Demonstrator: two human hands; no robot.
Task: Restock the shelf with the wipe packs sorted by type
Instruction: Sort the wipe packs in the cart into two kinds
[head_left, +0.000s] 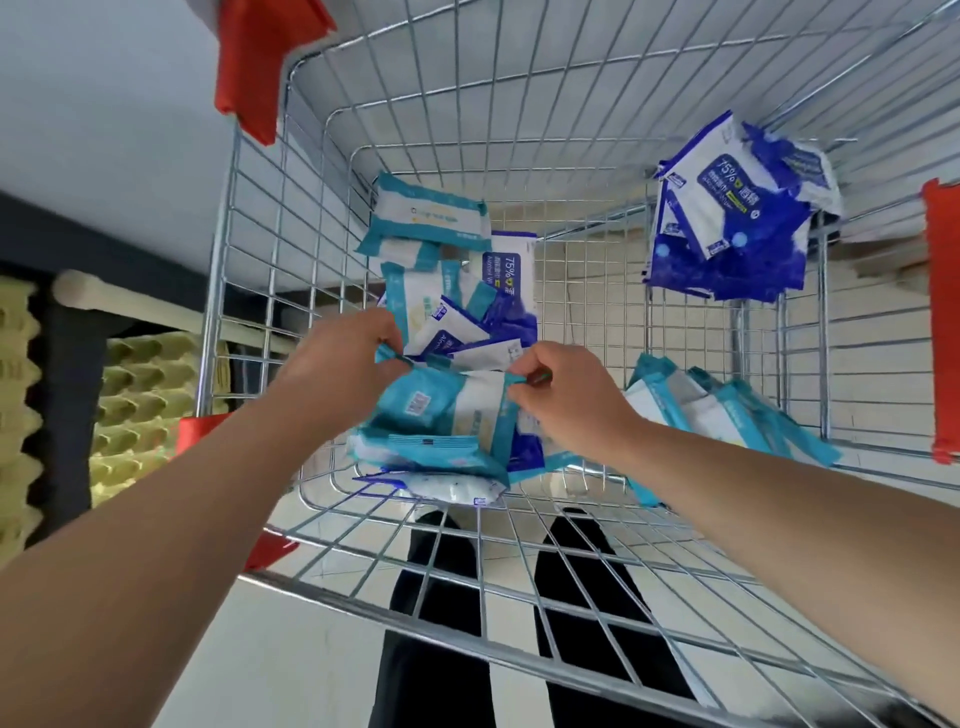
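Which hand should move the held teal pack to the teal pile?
Right. The right hand pinches the teal pack on the side nearest the teal pile; the left hand would likely cross over.

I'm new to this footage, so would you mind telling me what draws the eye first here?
First come the two hands at centre: the left hand and right hand each pinch an upper corner of a teal wipe pack over a mixed pile of both colours. Next, inside the wire basket, a sorted bunch of blue packs sits at upper right and a row of teal packs at lower right.
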